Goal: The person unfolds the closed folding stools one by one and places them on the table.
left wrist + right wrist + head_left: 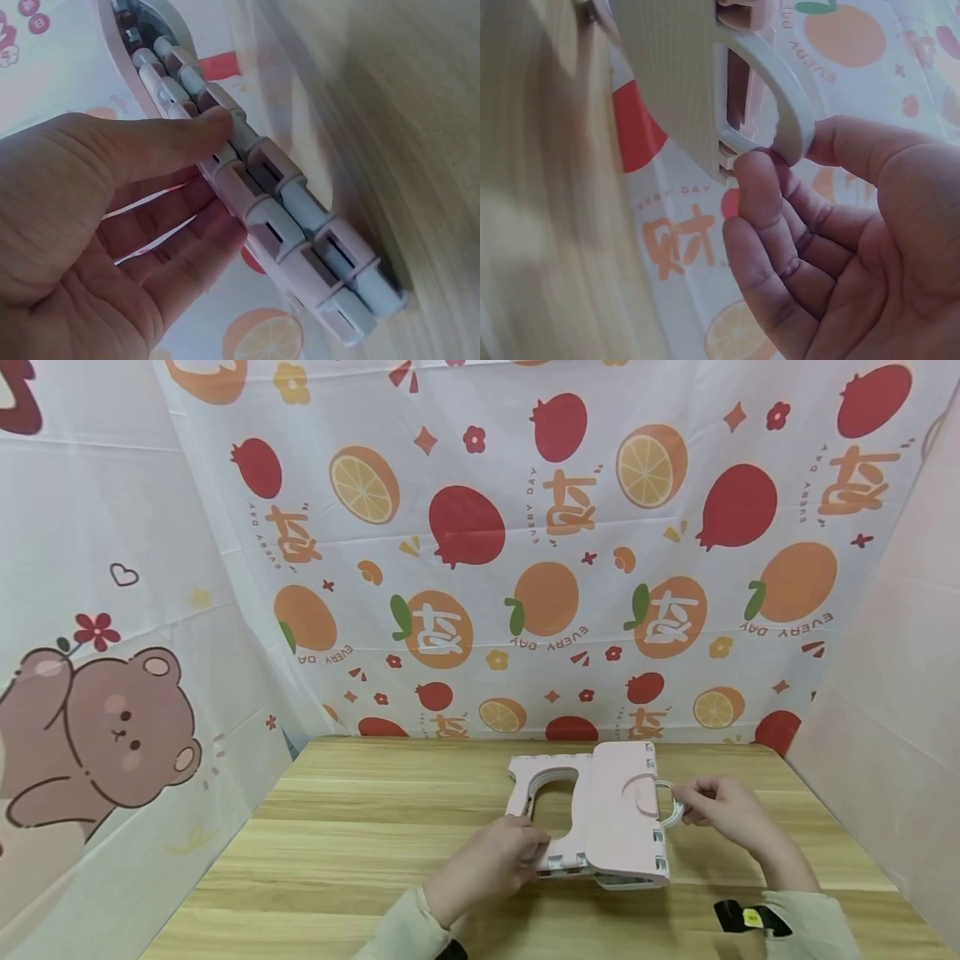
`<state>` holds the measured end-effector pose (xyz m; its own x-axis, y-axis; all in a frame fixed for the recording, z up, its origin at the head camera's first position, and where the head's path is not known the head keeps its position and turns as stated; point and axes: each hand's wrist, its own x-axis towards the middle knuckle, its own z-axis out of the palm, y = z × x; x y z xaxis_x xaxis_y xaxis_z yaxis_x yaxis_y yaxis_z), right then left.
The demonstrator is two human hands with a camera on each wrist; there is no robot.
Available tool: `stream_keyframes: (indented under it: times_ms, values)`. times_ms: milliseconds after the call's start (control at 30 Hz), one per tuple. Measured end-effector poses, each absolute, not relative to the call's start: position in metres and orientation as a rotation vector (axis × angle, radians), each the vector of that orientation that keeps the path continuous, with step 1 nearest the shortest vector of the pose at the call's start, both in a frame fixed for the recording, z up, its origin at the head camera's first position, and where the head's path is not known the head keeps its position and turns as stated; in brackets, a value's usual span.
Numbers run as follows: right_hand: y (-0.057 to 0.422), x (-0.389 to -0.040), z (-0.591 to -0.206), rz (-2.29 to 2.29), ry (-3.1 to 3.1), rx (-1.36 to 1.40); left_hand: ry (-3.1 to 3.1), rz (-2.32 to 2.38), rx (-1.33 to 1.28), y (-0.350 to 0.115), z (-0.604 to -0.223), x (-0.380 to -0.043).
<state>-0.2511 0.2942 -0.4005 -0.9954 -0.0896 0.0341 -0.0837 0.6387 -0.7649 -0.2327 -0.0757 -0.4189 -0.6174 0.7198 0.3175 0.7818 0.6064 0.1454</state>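
Note:
A pale pink folding stool [618,831], partly folded, is on the wooden table in the head view. My left hand [491,860] grips its left panel at the near corner; in the left wrist view the thumb lies across the hinged edge [262,202], with the fingers against the other side. At the stool's right end, my right hand [723,814] pinches the white carrying handle [677,806]. Seen from the right wrist, the thumb and index finger meet on the curved handle [799,120], while the other fingers curl below it. The stool's underside is mostly hidden in the head view.
The wood-grain table [360,827] extends to the left of the stool. A fruit-printed cloth [510,635] hangs behind the table's far edge. At the left hangs a cloth with a bear print [127,727], and a pale cloth [885,718] hangs at the right.

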Motion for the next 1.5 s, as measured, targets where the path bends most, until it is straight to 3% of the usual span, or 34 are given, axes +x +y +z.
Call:
stream_keyframes:
  times_ms: [867, 1500]
  values:
    - [0.272, -0.231, -0.358, -1.392, 3.117, 0.027, -2.491, -0.652, -1.378, -0.077, -0.418, -0.235]
    - [0.249, -0.219, -0.347, -1.554, 3.175, -0.194, -2.568, -1.089, -1.334, -0.067, -0.422, -0.234]
